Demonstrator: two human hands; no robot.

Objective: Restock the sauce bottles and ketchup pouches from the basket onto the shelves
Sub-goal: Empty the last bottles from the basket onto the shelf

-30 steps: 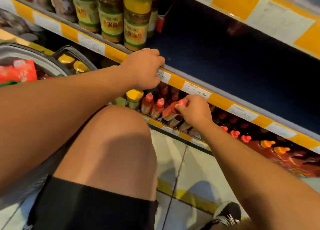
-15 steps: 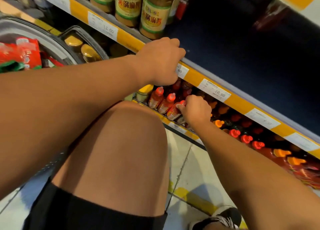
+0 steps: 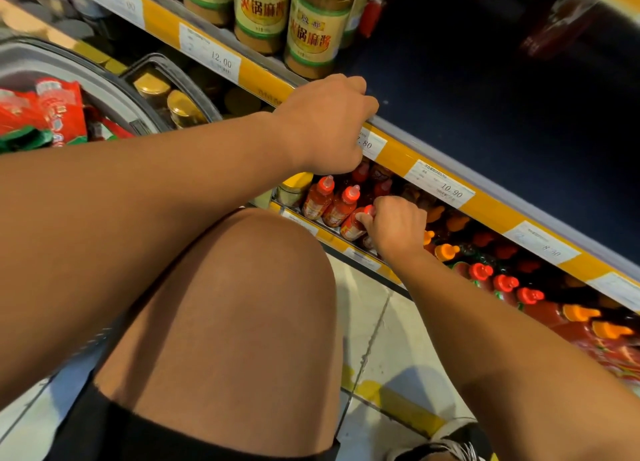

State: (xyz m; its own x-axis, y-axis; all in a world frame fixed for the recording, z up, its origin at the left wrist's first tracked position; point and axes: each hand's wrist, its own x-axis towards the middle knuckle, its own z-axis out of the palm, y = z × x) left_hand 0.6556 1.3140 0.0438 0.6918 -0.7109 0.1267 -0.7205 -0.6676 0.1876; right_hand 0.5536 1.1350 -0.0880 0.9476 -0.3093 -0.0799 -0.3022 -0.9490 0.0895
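My right hand [image 3: 394,226] grips a red-capped sauce bottle [image 3: 352,225] by its neck on the bottom shelf [image 3: 363,261], next to two matching sauce bottles [image 3: 317,197] standing to its left. My left hand [image 3: 325,124] curls over the yellow front edge of the middle shelf [image 3: 491,214] just above. At the far left, the grey basket [image 3: 104,82] holds red ketchup pouches [image 3: 52,110].
Tall yellow-lidded jars [image 3: 317,27] stand on the middle shelf, whose right part is bare dark blue. More red- and orange-capped bottles [image 3: 505,284] fill the bottom shelf to the right. Gold-lidded jars [image 3: 181,108] sit beside the basket. My bent knee [image 3: 242,287] is below, over tiled floor.
My right hand has lowered the bottle from a tilt into the row on the bottom shelf. The left hand stays on the shelf edge; the view has shifted closer.
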